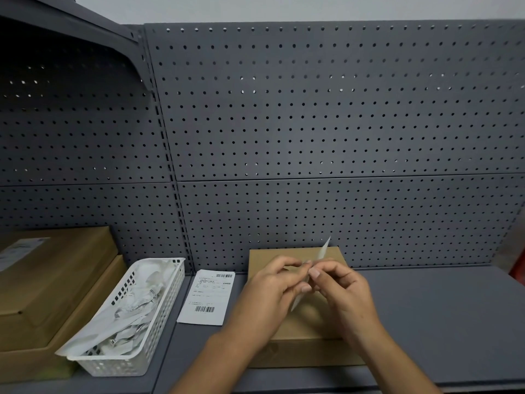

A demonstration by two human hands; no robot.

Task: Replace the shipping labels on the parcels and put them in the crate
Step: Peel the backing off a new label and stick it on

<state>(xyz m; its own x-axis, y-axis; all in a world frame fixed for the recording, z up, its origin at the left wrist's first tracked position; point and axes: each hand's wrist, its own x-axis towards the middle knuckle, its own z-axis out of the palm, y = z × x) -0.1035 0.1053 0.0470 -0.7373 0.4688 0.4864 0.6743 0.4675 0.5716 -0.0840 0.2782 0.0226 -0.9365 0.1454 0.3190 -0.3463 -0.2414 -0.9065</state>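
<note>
A flat brown cardboard parcel (295, 334) lies on the grey shelf in front of me. Above it, my left hand (272, 288) and my right hand (341, 291) pinch a white label sheet (324, 250), held edge-on; its top corner sticks up past my fingers and its lower end shows below them. Another printed shipping label (208, 298) with barcodes lies flat on the shelf just left of the parcel. Two more brown parcels (48, 280) are stacked at the far left, the upper one bearing a label (17, 251).
A white plastic basket (147, 331) full of crumpled white paper stands between the stacked parcels and the loose label. A grey pegboard wall (312, 137) rises behind the shelf (440, 322). Something red (518, 263) shows at the right edge.
</note>
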